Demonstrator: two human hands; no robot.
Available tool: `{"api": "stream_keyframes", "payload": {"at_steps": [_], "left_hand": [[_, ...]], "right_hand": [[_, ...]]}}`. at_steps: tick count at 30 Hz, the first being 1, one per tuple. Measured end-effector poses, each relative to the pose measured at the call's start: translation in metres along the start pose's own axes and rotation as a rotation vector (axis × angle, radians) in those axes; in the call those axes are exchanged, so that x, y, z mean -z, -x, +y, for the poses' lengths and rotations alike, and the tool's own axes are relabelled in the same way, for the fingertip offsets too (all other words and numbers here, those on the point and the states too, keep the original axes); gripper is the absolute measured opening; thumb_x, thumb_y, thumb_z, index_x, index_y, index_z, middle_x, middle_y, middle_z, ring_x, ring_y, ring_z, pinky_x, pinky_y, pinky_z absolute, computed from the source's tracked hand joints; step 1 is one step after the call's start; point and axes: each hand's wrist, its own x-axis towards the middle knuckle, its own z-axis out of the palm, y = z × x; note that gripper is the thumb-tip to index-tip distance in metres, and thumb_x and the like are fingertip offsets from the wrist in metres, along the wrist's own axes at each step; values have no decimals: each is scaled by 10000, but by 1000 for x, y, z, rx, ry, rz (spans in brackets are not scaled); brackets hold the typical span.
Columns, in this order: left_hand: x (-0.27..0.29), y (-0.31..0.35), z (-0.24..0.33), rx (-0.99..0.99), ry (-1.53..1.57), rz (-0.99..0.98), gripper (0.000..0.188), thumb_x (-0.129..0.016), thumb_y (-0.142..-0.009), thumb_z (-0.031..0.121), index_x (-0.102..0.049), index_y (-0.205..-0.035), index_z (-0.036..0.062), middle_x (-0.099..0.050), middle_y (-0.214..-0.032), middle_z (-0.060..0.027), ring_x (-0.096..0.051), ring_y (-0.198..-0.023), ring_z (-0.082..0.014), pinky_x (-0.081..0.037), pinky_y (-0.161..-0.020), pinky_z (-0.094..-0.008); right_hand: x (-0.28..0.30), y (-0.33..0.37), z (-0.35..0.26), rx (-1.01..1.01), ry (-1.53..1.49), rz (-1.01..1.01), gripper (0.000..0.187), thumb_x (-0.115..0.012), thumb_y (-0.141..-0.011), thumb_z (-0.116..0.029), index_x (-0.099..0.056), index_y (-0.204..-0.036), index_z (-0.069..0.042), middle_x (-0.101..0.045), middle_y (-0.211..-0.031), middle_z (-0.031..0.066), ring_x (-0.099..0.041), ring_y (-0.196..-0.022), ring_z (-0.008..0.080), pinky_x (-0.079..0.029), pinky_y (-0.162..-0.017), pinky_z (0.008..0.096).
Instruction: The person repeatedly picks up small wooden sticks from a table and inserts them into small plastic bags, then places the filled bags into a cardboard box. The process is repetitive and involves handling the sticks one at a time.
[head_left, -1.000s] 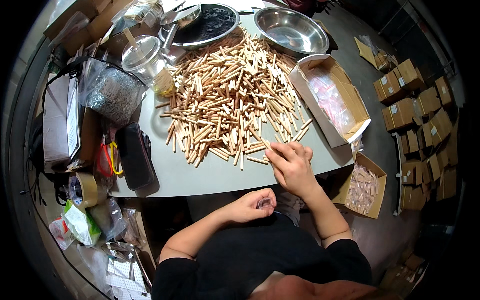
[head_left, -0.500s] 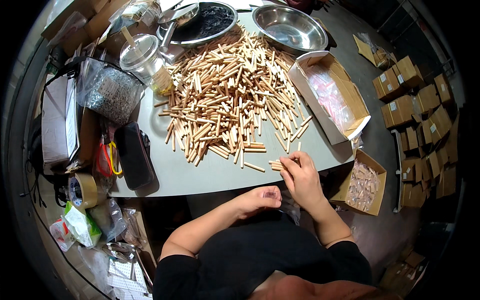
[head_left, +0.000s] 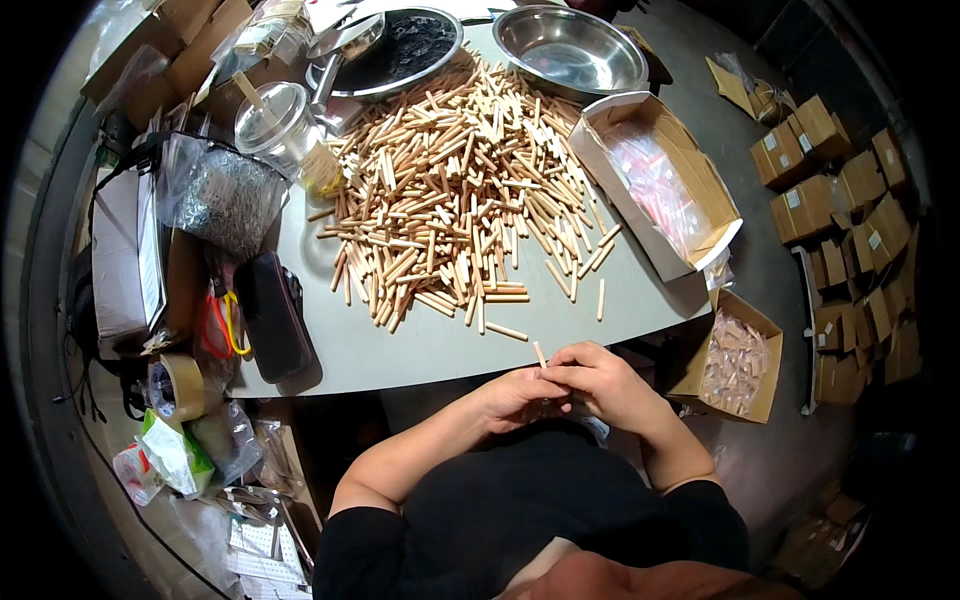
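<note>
Right hand (head_left: 602,380) pinching wooden dowel (head_left: 540,354) at lower centre, left hand (head_left: 516,397) adjoining, its grip hidden, dowel pile (head_left: 455,200) covering upper centre, open carton (head_left: 622,200) flanking right.

Grey floor (head_left: 765,265); pale table (head_left: 400,358); cartons (head_left: 803,212) stacked right.

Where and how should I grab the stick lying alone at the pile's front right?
Probably at mid-length: pinch the stick across its left and right sides, coming down from above. It is slim and straight, lies flat on the table pointing away from the person, and touches no other stick.
</note>
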Motion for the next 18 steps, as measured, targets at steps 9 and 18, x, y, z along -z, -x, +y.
{"api": "stream_keyframes", "payload": {"at_steps": [9, 18], "left_hand": [[0, 0, -2, -66, -73, 51, 255, -703, -897, 129, -604, -1125, 70, -628, -1023, -43, -624, -954, -177, -505, -913, -353], [9, 4, -10, -123, -91, 19, 251, -700, -896, 98, -636, -1130, 34, -656, -1067, -58, -610, -1029, -171, -478, -964, -336]], "right_hand": [[-4, -13, 4, 72, 166, 54, 384, -670, -775, -11, -663, -1158, -31, -598, -1142, 139, -582, -1023, 335, -503, -891, 402], [1, -7, 1, 81, 62, -20, 251, -684, -753, -38, -658, -1003, -27, -645, -970, 127, -620, -945, 330, -515, -826, 402]]}}
